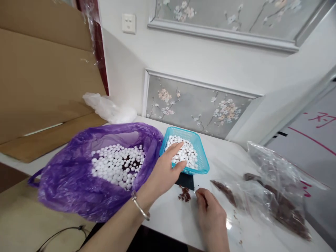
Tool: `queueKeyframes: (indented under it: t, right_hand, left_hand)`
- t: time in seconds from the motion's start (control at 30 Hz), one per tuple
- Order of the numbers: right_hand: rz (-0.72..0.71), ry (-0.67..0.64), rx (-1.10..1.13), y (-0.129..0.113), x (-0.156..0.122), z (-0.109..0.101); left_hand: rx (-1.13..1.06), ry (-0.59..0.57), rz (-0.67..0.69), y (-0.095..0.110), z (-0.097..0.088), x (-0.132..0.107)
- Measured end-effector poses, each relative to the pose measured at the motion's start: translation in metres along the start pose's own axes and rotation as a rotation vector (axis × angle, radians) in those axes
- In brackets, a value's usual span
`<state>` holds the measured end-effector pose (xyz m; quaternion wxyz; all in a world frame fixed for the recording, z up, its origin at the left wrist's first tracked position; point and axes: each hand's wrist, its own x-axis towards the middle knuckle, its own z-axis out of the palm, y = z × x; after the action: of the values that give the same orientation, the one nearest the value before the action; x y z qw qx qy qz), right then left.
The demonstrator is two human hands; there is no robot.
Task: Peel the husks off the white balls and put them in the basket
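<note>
My left hand [168, 168] reaches over the near rim of a blue plastic basket [201, 148] filled with small white beads [185, 152], its fingers curled down onto the beads. My right hand [210, 213] rests on the white table [173, 217], fingertips pinched together beside a small pile of dark red bits [185, 194]; what the pinch holds is too small to see. A purple plastic bag [78, 182] lies open to the left with many white beads [118, 164] inside. A silver bracelet [140, 206] is on my left wrist.
A clear plastic bag [275, 192] with dark red pieces lies at the right. Flattened cardboard [44, 80] leans at the left, with crumpled clear plastic [109, 108] behind the purple bag. A small dark card [185, 180] lies under the basket's front edge. Eyeglasses [63, 236] lie at bottom left.
</note>
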<state>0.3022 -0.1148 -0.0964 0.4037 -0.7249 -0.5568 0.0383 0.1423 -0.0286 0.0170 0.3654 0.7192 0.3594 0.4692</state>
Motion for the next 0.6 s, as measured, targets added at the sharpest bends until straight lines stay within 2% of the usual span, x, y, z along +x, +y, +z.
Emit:
queueKeyframes:
  t: [0.1,0.13,0.2,0.27,0.37,0.6]
  right_hand:
    - [0.018,0.023,0.030,0.000,-0.002,0.001]
    - [0.026,0.023,0.039,-0.001,-0.002,0.000]
    - [0.052,0.019,0.046,-0.004,-0.002,-0.001]
    - [0.083,0.028,0.049,-0.006,-0.001,-0.002]
    - [0.110,0.046,0.081,-0.005,0.000,-0.002]
    - [0.109,0.063,0.125,-0.008,-0.001,-0.004]
  left_hand:
    - [0.425,-0.031,0.033,-0.003,-0.044,-0.009]
    - [0.574,-0.032,-0.007,-0.007,-0.061,-0.012]
    - [0.850,-0.110,-0.148,-0.020,-0.091,-0.019]
    - [1.001,-0.187,-0.256,-0.035,-0.111,-0.023]
    - [1.045,-0.240,-0.297,-0.051,-0.119,-0.026]
    - [1.045,-0.239,-0.283,-0.059,-0.107,-0.029]
